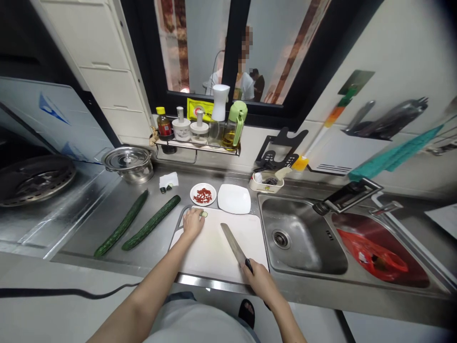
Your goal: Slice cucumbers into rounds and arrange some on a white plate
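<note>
My right hand (260, 277) is wrapped round the black handle of a kitchen knife (233, 243). Its long blade points away from me over the white cutting board (217, 259). At the board's upper left corner, my left hand (193, 223) is closed over a small piece of cucumber (203, 214), whose pale cut face shows by the fingertips. Most of that piece is hidden by the hand. To the left of the board, two long whole cucumbers (152, 223) lie side by side on the steel counter (85, 224).
Behind the board stand a plate of chopped red pieces (203, 195) and a white square plate (234, 198). Cucumber ends (166, 189) lie by a white tissue (168, 179). A lidded pot (129, 163) is back left; a double sink (303, 238) is on the right, with a red bag (373, 255).
</note>
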A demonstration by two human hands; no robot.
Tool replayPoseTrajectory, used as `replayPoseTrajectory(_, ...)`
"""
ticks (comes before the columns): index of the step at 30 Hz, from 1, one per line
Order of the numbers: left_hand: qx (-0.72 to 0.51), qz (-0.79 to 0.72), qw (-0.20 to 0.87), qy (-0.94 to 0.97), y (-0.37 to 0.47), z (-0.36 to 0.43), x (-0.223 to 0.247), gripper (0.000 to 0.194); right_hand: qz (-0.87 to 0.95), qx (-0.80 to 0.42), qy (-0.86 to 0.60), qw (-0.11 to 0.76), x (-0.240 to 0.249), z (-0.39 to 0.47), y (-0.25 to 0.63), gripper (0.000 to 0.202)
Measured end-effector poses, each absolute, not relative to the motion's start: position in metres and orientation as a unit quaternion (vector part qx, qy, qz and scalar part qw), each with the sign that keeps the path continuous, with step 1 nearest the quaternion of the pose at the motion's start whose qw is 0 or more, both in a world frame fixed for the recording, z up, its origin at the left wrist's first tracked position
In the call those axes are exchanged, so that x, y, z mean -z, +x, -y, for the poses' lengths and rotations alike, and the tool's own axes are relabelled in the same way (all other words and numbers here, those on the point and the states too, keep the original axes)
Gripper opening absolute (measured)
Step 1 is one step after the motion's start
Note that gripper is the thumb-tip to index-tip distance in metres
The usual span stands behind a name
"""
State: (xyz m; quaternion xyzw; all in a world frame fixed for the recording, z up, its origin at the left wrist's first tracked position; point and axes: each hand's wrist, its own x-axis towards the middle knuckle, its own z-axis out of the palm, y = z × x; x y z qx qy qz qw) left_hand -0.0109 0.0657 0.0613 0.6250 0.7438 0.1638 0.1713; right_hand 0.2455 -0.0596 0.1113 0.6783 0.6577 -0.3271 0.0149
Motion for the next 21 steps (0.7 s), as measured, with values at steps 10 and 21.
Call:
replayPoseTrajectory(10,-0.135,-0.723,0.165,0.657,-0.009,-0.079,-0.058,0.022,-0.657,0.328,0.679,0.018,-0.115,0.059,0.244,0.031)
replayPoseTrajectory(21,-0.164,-0.703,0.189,0.666,-0.012,-0.076,-0.052,0.024,-0.654,0.335,0.678,0.007,-0.109,0.062,0.245,0.032)
